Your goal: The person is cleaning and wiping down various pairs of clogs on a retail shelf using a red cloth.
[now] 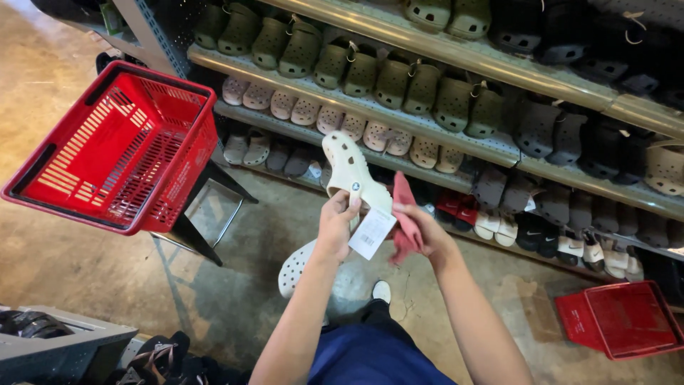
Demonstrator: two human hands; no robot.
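Before long metal shelves point(427, 117) lined with rows of olive-green, pale pink, grey and black foam clogs, the person holds a pair of cream-white perforated foam clogs point(350, 171) up over the concrete floor point(85, 264). Their left hand point(338, 221) is closed around the heel of the upper clog, thumb and fingers pinching it, while the second clog of the pair hangs below and behind the left forearm. A white paper tag point(371, 233) dangles from the pair between the two hands. Their right hand point(420, 228) is curled shut on a folded pink-red cloth point(406, 214), which touches the side of the upper clog. A red plastic shopping basket point(114, 146) rests tilted on a black metal stand point(203, 214) to the left, well apart from the hands. Another red plastic basket point(620, 317) sits on the floor at lower right, near the bottom shelf.
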